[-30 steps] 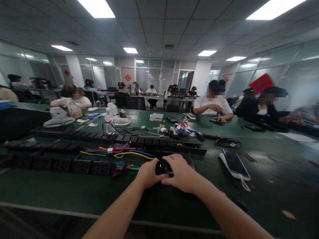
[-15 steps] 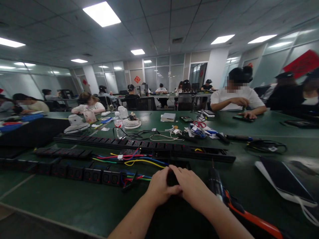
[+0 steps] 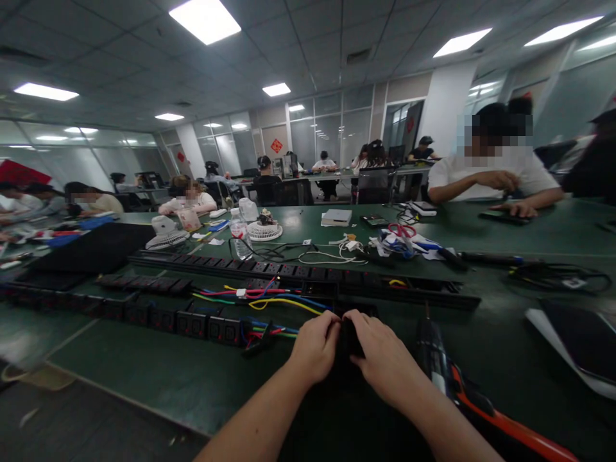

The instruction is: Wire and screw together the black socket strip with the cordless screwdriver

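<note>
My left hand (image 3: 315, 346) and my right hand (image 3: 382, 351) face each other over the green table, fingers curled round a dark black part (image 3: 350, 337). Its shape is mostly hidden by the fingers and too dark to make out. Coloured wires (image 3: 283, 303), yellow, green, blue and red, run from the left towards my left hand. Left of the hands lies a row of black power sockets (image 3: 209, 326) with loose wire ends. Behind it stretches a long black power strip (image 3: 298, 273) with an open section at its right end.
An orange and black power screwdriver (image 3: 462, 385) lies right of my right arm. Farther right is a dark tablet-like slab (image 3: 580, 340). Behind stand a water bottle (image 3: 240, 236), a white fan (image 3: 264, 231) and red-handled scissors (image 3: 402, 230). A co-worker (image 3: 500, 160) sits across the table.
My thumbs have moved apart, and a gap now shows between my hands with the black part in it. The whole view has turned slightly left and tilted.
</note>
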The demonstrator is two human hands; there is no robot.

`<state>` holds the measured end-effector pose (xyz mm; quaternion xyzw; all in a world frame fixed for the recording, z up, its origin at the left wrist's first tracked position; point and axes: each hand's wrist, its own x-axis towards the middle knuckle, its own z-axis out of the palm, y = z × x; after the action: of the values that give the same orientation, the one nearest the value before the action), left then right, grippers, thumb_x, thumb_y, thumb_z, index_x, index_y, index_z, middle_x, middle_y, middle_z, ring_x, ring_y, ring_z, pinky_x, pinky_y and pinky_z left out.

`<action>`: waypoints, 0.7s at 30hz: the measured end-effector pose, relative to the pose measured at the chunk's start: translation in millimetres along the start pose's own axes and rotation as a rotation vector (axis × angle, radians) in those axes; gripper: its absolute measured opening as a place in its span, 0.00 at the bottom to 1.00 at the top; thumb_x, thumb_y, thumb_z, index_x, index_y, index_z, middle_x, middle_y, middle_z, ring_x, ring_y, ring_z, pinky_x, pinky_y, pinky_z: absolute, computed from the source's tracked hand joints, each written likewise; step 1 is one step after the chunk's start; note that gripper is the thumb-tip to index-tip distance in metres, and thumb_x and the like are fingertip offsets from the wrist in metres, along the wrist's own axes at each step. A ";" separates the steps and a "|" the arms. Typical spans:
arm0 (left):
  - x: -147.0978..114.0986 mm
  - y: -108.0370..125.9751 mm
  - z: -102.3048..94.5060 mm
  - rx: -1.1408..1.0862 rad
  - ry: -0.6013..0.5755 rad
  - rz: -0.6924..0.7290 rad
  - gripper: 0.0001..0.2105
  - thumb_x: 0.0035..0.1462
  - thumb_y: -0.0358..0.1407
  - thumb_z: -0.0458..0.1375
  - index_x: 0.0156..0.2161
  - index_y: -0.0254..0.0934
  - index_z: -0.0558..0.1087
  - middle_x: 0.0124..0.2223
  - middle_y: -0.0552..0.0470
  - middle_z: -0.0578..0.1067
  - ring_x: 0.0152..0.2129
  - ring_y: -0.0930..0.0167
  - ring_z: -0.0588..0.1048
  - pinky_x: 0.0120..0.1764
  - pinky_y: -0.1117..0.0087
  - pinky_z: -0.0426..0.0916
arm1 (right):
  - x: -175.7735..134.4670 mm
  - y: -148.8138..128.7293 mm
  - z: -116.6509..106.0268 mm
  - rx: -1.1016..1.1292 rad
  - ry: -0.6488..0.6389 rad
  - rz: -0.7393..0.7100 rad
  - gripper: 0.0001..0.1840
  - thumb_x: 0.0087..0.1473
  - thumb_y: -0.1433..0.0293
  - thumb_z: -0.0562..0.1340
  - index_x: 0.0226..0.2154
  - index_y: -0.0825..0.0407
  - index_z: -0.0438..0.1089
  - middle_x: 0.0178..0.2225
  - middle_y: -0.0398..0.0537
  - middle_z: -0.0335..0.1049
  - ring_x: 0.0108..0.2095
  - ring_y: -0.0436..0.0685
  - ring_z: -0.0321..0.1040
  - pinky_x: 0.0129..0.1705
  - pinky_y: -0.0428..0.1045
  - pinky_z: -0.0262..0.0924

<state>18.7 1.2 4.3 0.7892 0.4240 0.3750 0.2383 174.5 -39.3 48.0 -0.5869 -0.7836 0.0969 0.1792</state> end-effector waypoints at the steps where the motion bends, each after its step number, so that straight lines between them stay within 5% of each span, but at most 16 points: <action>1: -0.2 -0.2 -0.5 0.001 0.000 0.003 0.09 0.65 0.35 0.46 0.40 0.40 0.69 0.34 0.53 0.74 0.31 0.70 0.72 0.36 0.71 0.63 | -0.1 0.2 0.2 0.017 0.007 0.001 0.29 0.43 0.84 0.62 0.49 0.54 0.61 0.47 0.55 0.68 0.48 0.65 0.64 0.52 0.59 0.56; 9: -0.1 -2.1 -3.0 -0.027 0.022 -0.031 0.11 0.66 0.38 0.45 0.39 0.40 0.69 0.33 0.54 0.74 0.31 0.71 0.72 0.36 0.72 0.63 | 1.3 11.4 -8.2 0.123 0.055 0.053 0.25 0.46 0.77 0.64 0.45 0.47 0.56 0.44 0.45 0.69 0.46 0.57 0.68 0.47 0.49 0.59; 21: 1.8 4.5 -4.7 0.039 -0.003 0.044 0.09 0.61 0.41 0.53 0.41 0.40 0.71 0.37 0.53 0.75 0.34 0.69 0.73 0.40 0.70 0.66 | -0.8 2.8 -4.0 -0.185 -0.035 0.142 0.28 0.42 0.82 0.59 0.49 0.54 0.62 0.43 0.56 0.70 0.45 0.67 0.68 0.45 0.57 0.58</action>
<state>17.8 0.6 11.0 0.8034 0.4133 0.3706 0.2152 178.7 -39.5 50.5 -0.6531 -0.7487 0.0467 0.1032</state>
